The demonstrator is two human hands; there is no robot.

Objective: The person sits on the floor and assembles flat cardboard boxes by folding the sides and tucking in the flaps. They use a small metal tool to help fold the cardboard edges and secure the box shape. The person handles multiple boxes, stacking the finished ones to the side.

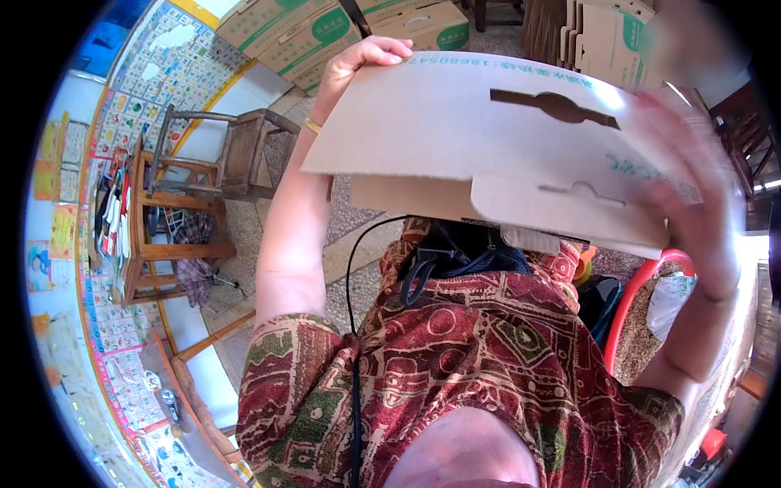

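Observation:
A cardboard box [423, 122], partly folded, is held up in front of me. It has a slot-shaped handle cut-out, green print and a loose flap [553, 207] along its near side. My left hand [370, 61] is closed over its far left corner, with fingers bent over the edge. At the box's right end is my right hand [691, 163], its fingers spread across the cardboard but smeared by motion. Whether those fingers grip it cannot be made out. The inside of the box is mostly hidden from view.
Several flat cardboard boxes [313, 41] lie at the far side, and more stand upright [606, 41] at the far right. A red basin [616, 325] with grainy contents sits by my right arm. Wooden chairs [252, 150] and a wooden rack [138, 236] stand at left.

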